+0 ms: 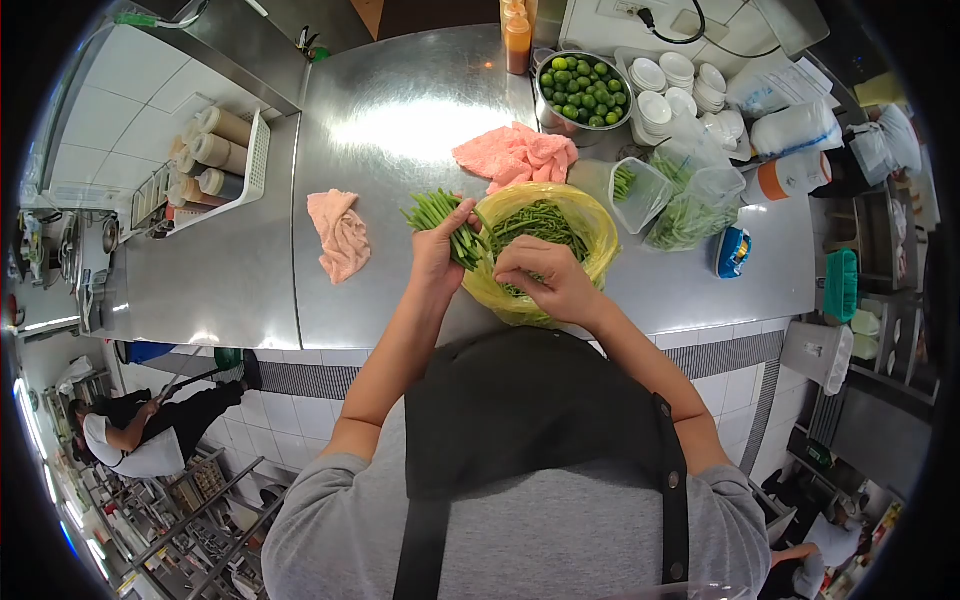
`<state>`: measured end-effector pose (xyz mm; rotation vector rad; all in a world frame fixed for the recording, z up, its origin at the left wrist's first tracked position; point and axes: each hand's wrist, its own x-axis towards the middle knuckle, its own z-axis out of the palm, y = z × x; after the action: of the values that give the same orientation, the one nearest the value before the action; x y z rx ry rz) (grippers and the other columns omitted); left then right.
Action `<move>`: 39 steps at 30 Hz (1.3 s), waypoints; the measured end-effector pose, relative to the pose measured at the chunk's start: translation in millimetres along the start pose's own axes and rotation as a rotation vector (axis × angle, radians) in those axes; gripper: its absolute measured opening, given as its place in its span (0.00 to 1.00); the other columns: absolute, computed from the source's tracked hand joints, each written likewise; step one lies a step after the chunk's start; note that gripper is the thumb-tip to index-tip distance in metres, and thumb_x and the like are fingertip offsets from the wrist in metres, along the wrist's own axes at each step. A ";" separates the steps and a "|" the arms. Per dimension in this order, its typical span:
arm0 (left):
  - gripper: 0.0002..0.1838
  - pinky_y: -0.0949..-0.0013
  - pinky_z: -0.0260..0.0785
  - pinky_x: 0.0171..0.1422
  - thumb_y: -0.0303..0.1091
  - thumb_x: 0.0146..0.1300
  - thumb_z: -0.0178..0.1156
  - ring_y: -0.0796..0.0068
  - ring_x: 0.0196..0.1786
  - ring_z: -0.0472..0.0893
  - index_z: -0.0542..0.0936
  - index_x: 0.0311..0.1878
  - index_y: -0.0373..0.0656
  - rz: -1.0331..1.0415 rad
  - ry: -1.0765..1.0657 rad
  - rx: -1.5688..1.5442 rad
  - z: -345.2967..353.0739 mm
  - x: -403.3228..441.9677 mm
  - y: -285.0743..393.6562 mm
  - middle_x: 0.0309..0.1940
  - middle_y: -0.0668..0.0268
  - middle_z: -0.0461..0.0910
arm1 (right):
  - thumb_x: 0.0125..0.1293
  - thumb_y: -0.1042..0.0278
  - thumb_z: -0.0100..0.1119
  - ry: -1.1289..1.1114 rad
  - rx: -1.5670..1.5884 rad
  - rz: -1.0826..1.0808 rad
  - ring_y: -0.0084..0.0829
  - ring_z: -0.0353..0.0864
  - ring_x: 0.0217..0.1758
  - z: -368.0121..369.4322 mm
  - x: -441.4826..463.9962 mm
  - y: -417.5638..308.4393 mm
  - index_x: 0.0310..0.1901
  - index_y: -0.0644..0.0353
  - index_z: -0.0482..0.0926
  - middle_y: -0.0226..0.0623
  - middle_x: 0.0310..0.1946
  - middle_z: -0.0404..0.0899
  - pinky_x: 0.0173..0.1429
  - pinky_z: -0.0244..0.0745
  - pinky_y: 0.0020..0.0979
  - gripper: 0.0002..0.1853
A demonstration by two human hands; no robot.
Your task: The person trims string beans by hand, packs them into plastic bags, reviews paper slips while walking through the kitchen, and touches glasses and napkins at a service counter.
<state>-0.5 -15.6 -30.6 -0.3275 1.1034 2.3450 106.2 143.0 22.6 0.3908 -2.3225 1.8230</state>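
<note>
My left hand (434, 252) is wrapped round a bunch of green beans (432, 211), held just above the counter at the left side of a yellow plastic bag (597, 208). More long green beans (541, 219) fill the bag, which stands wide open. Over the near part of the bag, my right hand (553, 283) is closed in a pinch, with its fingertips close to the lower end of the bunch. Whatever lies between those fingertips is too small to make out.
Pink cloths (515, 154) lie behind the bag, and another cloth (340, 236) is to the left. A bowl of limes (582, 90), stacked white cups (655, 110), a clear container (640, 197) and a bag of greens (690, 215) stand right. Bottles fill a white basket (257, 160).
</note>
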 end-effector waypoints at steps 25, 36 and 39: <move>0.12 0.70 0.77 0.38 0.20 0.57 0.70 0.76 0.30 0.80 0.80 0.44 0.34 -0.088 -0.147 0.381 4.4 -23.7 5.4 0.35 0.60 0.84 | 0.55 0.67 0.67 -0.320 -0.962 0.435 0.42 0.79 0.53 -2.1 -2.2 80.4 0.36 0.60 0.85 0.42 0.38 0.84 0.60 0.70 0.48 0.09; 0.12 0.71 0.79 0.47 0.21 0.53 0.73 0.79 0.38 0.85 0.84 0.41 0.34 0.113 -0.264 0.779 17.0 -19.5 -6.1 0.36 0.63 0.88 | 0.63 0.72 0.62 0.131 -0.520 0.317 0.46 0.80 0.45 -28.5 -19.0 35.7 0.38 0.62 0.83 0.44 0.36 0.80 0.51 0.74 0.43 0.05; 0.12 0.72 0.79 0.48 0.23 0.52 0.74 0.81 0.40 0.85 0.85 0.41 0.35 0.165 -0.328 0.860 26.8 -19.4 -7.3 0.36 0.65 0.88 | 0.63 0.78 0.61 0.118 -0.491 0.249 0.43 0.80 0.42 -37.0 -14.0 19.5 0.40 0.64 0.83 0.42 0.36 0.79 0.47 0.75 0.39 0.05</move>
<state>19.9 2.0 -10.0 0.4555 1.8542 1.7282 112.4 184.7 9.5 -0.0755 -2.7081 1.2429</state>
